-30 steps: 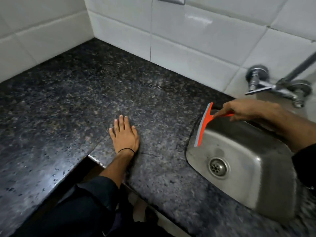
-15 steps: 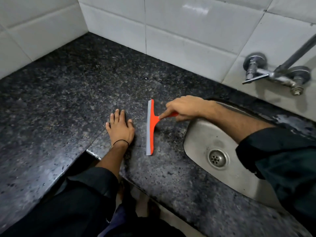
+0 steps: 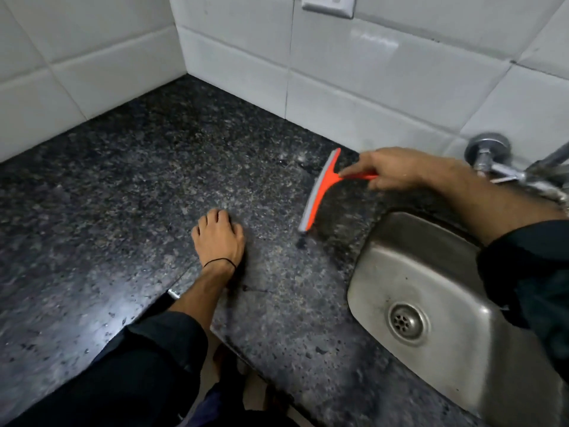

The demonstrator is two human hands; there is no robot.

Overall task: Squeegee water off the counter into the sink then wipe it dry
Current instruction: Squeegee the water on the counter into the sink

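My right hand point(image 3: 397, 172) grips the handle of an orange squeegee point(image 3: 320, 192) with a grey rubber blade. The blade stands on the dark speckled granite counter point(image 3: 129, 192), just left of the steel sink point(image 3: 437, 303), its far end near the back wall. A small dark wet patch lies at the blade's near end. My left hand point(image 3: 220, 238) rests on the counter left of the squeegee, fingers curled under, holding nothing. A thin black band circles that wrist.
White tiled walls point(image 3: 369, 72) meet in a corner at the back left. A metal tap point(image 3: 498, 167) juts from the wall above the sink at the right. A wall socket point(image 3: 328, 6) sits high on the tiles. The counter's front edge has a notch where I stand.
The squeegee went from the sink's rim out left onto the counter, then shifted back right and farther toward the wall. My left hand's fingers have curled in from flat.
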